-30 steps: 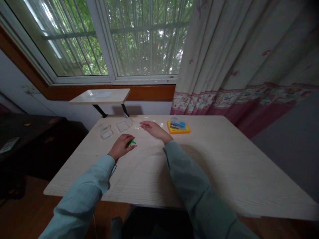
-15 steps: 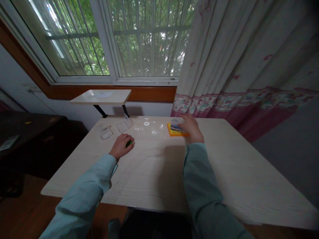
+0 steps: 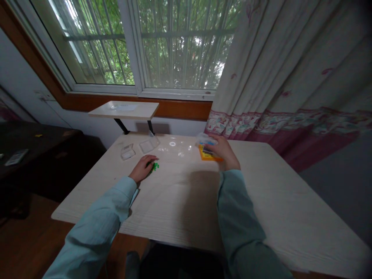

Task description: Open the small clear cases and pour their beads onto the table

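Observation:
My left hand rests on the white table with its fingers loosely curved and apart. Beside its fingertips lies a small cluster of bright green pieces, partly covered by the hand. Farther right, my right hand has its thumb and fingers closed on a crinkled clear plastic bag with a bit of blue on it. This bag is just above an orange-yellow flat box. Something dark lies between bag and box, too blurred to name.
Two clear plastic cases, a small one and a larger one, lie at the table's back left. Behind them a small raised shelf stands on black legs. A curtain hangs past the back right edge.
My left hand has loosened, and green pieces now show beside its fingers. In my right hand the clear bag has risen slightly off the orange-yellow box. The view has shifted a little.

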### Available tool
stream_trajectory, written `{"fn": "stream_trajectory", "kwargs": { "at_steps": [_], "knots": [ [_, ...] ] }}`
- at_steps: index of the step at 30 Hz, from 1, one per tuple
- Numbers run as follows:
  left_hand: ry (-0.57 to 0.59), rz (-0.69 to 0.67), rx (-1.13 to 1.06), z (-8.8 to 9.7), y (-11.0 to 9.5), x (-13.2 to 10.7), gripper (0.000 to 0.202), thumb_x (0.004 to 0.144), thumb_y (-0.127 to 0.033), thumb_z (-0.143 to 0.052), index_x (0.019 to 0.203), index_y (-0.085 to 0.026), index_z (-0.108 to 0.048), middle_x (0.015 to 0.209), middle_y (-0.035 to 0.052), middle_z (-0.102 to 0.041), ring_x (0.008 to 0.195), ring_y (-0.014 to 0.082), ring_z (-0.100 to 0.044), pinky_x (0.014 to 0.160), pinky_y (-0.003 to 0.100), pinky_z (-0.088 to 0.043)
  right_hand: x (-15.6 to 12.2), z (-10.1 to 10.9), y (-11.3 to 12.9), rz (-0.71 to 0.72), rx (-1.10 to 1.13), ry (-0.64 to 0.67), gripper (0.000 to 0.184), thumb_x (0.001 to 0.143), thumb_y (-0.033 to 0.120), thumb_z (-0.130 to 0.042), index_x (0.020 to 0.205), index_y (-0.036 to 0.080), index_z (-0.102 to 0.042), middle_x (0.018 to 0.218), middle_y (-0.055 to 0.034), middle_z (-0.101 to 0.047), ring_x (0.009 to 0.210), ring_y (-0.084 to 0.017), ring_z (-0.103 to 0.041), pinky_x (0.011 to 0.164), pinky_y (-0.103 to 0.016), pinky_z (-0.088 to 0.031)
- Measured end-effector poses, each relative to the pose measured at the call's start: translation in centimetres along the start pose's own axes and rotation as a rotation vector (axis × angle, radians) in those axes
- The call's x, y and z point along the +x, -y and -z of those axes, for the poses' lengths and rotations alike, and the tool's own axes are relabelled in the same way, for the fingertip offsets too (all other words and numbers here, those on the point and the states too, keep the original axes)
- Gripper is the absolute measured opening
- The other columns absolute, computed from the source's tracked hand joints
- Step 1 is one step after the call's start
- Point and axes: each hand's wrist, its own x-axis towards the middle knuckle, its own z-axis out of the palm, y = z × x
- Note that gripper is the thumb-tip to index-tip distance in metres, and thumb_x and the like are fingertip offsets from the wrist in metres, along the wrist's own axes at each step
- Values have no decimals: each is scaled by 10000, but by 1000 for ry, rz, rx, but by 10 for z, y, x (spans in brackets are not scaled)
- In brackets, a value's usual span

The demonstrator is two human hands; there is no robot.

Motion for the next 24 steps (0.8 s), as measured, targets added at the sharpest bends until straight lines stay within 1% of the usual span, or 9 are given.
{"fn": "stream_trajectory", "kwargs": {
  "at_steps": [2, 5, 7, 9, 10, 13, 18, 21, 24],
  "knots": [
    [-14, 37, -61, -2, -4, 0, 321, 881, -253, -473, 1163, -199, -617, 1198, 93, -604, 1163, 215, -535, 1061, 430, -391, -1, -10, 29, 77, 78, 69, 542, 737, 414, -707, 1211, 162, -632, 1182, -135, -642, 1055, -245, -606, 945, -389, -470],
    [-133, 73, -92, -5, -11, -1, 387, 883, -319, -532, 1255, -215, -558, 1281, 106, -559, 1242, 238, -477, 1107, 476, -325, -10, -36, 79, 242, 184, 242, 499, 788, 415, -680, 1231, 194, -620, 1216, -100, -645, 1098, -217, -598, 973, -360, -454],
    [-217, 73, -151, -6, -16, -2, 487, 891, -367, -550, 1352, -231, -469, 1380, 115, -486, 1320, 247, -405, 1143, 490, -261, -21, -58, 108, 372, 245, 353, 483, 792, 399, -691, 1225, 195, -626, 1246, -101, -634, 1135, -207, -584, 1002, -347, -433],
    [-233, 54, -294, -3, -19, -2, 590, 897, -406, -547, 1432, -242, -360, 1451, 123, -416, 1362, 248, -365, 1156, 482, -242, -32, -78, 129, 481, 274, 488, 483, 804, 399, -683, 1240, 201, -618, 1229, -102, -644, 1132, -207, -586, 988, -349, -442],
    [-226, 45, -369, -1, -20, -1, 635, 889, -422, -558, 1452, -242, -323, 1456, 131, -409, 1358, 251, -375, 1152, 479, -253, -37, -87, 137, 521, 275, 520, 483, 813, 397, -678, 1249, 201, -613, 1227, -105, -644, 1137, -210, -584, 993, -356, -438],
    [-196, 65, -508, 6, -18, 0, 723, 844, -438, -622, 1460, -241, -298, 1376, 139, -481, 1254, 251, -488, 1104, 476, -332, -47, -102, 150, 610, 251, 550, 446, 844, 359, -654, 1257, 199, -607, 1264, -106, -622, 1197, -214, -547, 1036, -369, -404],
    [-224, 100, -674, 12, -9, 0, 900, 744, -420, -734, 1475, -271, -230, 1307, 122, -500, 1105, 217, -573, 972, 406, -461, -48, -109, 152, 629, 212, 497, 421, 902, 365, -580, 1286, 194, -581, 1299, -109, -593, 1240, -204, -509, 1070, -371, -380],
    [-229, 140, -763, 13, -7, -1, 883, 750, -399, -731, 1470, -265, -237, 1194, 100, -547, 1003, 190, -601, 893, 365, -494, -47, -110, 149, 630, 186, 438, 443, 920, 388, -545, 1302, 164, -563, 1326, -130, -571, 1275, -208, -480, 1094, -379, -357],
    [-253, 168, -767, 13, -8, -1, 834, 750, -382, -731, 1448, -238, -298, 1099, 81, -565, 949, 176, -600, 864, 341, -495, -49, -111, 151, 665, 109, 384, 451, 937, 407, -505, 1311, 159, -551, 1388, -135, -523, 1334, -221, -423, 1123, -398, -319]
  ]
}}
